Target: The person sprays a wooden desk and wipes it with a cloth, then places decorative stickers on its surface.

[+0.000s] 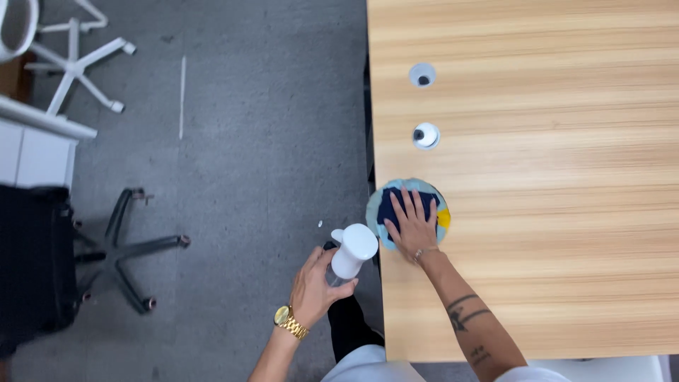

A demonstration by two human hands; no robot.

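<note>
My right hand [411, 227] lies flat, fingers spread, on a round cloth [428, 189] of light blue, dark blue and yellow. The cloth rests near the left edge of a light wooden table [552, 170]. My left hand [315, 283], with a gold watch on the wrist, grips a white spray bottle [353, 250] by its neck. The bottle hangs over the grey floor just left of the table edge, its nozzle pointing left.
Two round cable holes [423, 74] [426, 135] with white rims sit in the table beyond the cloth. A black office chair [42, 255] with a star base stands at left. A white chair base [78, 64] and a white cabinet [32, 152] lie further back left.
</note>
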